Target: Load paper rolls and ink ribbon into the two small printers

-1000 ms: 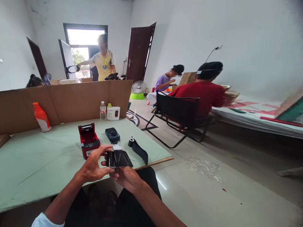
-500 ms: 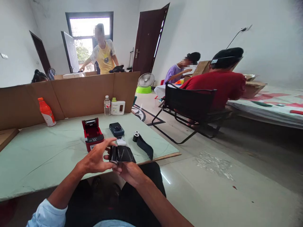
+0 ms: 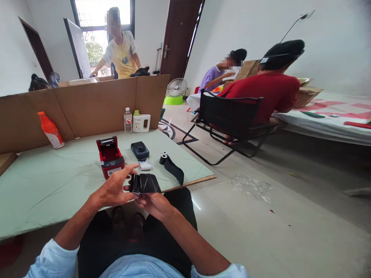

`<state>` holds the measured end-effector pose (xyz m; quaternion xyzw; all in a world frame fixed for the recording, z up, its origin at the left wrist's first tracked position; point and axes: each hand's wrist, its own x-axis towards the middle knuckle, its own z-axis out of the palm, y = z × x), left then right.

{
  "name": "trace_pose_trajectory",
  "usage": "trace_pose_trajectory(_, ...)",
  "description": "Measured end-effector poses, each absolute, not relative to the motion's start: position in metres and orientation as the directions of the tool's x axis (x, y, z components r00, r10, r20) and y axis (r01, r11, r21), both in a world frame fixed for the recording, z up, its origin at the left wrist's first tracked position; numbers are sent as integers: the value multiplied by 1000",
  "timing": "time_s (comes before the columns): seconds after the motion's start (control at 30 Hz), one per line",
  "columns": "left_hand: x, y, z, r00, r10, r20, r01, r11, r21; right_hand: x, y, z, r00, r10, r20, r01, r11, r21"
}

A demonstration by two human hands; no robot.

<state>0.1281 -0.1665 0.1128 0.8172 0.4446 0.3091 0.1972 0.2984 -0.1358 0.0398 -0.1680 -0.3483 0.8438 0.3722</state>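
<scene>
A roll of shiny black ribbon film (image 3: 148, 183) is held between both hands over the table's near edge. My left hand (image 3: 116, 188) grips its rolled left end with thumb and fingers. My right hand (image 3: 156, 204) supports the loose flap from below, most of its fingers hidden under it. Just beyond stands a red label printer (image 3: 111, 160) with its lid up. A dark blue device (image 3: 140, 150) lies to its right, with a white paper piece (image 3: 145, 165) in front. Farther right is another black roll (image 3: 164, 157) with a long strip unrolled.
Along the table's (image 3: 58, 193) back runs a cardboard wall (image 3: 95, 108). Before it stand an orange bottle (image 3: 50, 130), a clear water bottle (image 3: 128, 121) and a white jug (image 3: 142, 121). To the right, a person in red (image 3: 261, 98) sits in a black folding chair (image 3: 228, 112).
The view has tilted down and shifted slightly, so the scene sits higher and further left. Both hands keep their hold on the black roll, and the white paper is now less covered.
</scene>
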Motion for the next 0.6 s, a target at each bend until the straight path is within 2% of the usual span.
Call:
trace_pose_trajectory(0.07, 126, -166, 106, 319, 874, 367, 554, -486, 676, 299, -136, 46, -689, 725, -21, -512, -507, -693)
trace_pose_trajectory(0.1, 126, -166, 103, 303, 875, 378, 555, -484, 676, 299, -136, 47, -693, 721, -28, -505, -512, -694)
trace_pose_trajectory(0.17, 126, -167, 99, 351, 854, 384, 604, -520, 604, 299, -135, 42, -692, 720, -55, -478, -514, -712)
trace_pose_trajectory(0.3, 127, -169, 96, 514, 802, 304, 698, -597, 395, 298, -133, 17, -656, 747, -106, -439, -492, -752)
trace_pose_trajectory(0.37, 126, -170, 94, 517, 808, 283, 711, -589, 383, 297, -134, 11, -642, 758, -113, -446, -490, -749)
trace_pose_trajectory(0.43, 124, -170, 90, 463, 834, 300, 681, -551, 482, 296, -136, 14, -663, 741, -111, -455, -516, -726)
trace_pose_trajectory(0.53, 120, -172, 84, 316, 885, 341, 540, -463, 703, 294, -140, 29, -706, 704, -74, -476, -549, -687)
trace_pose_trajectory(0.6, 118, -173, 83, 242, 903, 355, 472, -429, 770, 292, -141, 40, -712, 700, -52, -490, -549, -677)
